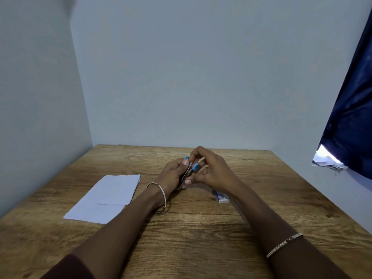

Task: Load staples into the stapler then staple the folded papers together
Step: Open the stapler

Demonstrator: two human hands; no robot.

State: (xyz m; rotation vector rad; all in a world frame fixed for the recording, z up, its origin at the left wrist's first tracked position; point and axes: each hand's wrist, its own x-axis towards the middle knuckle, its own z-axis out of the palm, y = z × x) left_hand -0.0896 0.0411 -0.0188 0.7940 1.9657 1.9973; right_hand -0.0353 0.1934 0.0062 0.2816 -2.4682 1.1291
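- The stapler (190,170), small, blue with a metal body, is being held up above the middle of the wooden counter (201,228).
- The left hand (174,172) is wrapping closed around its lower part, thumb pressing on top.
- The right hand (209,168) is pinching its upper end with curled fingers.
- Folded white papers (104,198) are lying flat on the counter to the left.
- A small staple box (221,198) is sitting half hidden behind the right wrist; its print is too blurred to read.
- Whether staples are loaded cannot be seen.
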